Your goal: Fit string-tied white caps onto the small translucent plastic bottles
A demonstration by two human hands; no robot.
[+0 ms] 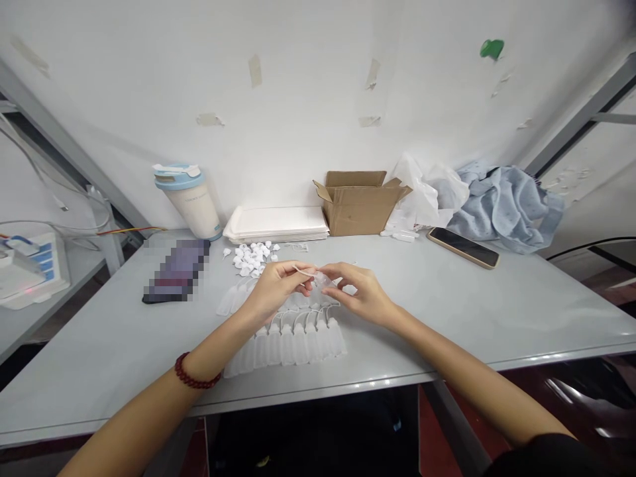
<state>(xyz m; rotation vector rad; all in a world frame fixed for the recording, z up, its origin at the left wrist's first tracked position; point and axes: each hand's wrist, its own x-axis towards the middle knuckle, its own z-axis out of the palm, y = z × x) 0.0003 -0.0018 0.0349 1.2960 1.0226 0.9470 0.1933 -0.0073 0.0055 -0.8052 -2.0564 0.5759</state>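
Note:
My left hand (pixel 277 286) and my right hand (pixel 358 291) meet over the middle of the grey table (pixel 447 311). Both pinch one small clear plastic bottle (pixel 318 279) with a thin looped strap between their fingertips. Directly below the hands lies a row of several similar clear bottles (pixel 293 341) side by side. A heap of small white caps (pixel 252 257) sits just beyond my left hand. A dark red bead bracelet (pixel 193 375) circles my left wrist.
A stack of white trays (pixel 278 224), an open cardboard box (pixel 358 202), a lidded cup (pixel 191 199), a blurred dark phone (pixel 176 271), another phone (pixel 463 247), white bags and blue cloth (pixel 507 202) line the back. A power strip (pixel 30 268) sits at far left.

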